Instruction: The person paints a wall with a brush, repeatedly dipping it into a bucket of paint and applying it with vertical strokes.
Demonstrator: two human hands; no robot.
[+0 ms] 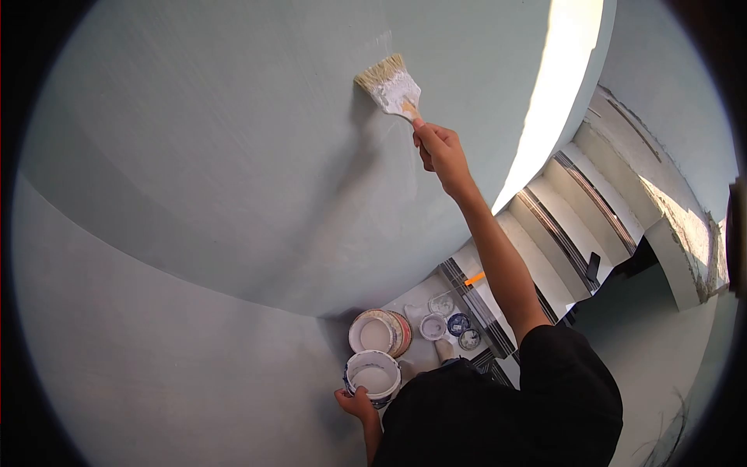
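Wall [194,179] in pale grey-blue fills the left and middle of the view. Low down, the left hand [356,405] is closed around the base of a small paint can [373,376], open at the top with white paint inside, held near the wall. Just above the can stands a larger paint bucket [379,333] on the floor, with three small cups [433,325] close beside it to the right. Higher up, a wide paintbrush [391,87], its bristles loaded with white paint, presses against the wall. The right hand [440,152] grips the orange handle of the brush, fingers wrapped shut around it, arm stretched upward. At the right, pale stairs [576,226] with dark edge strips descend, partly in sunlight.
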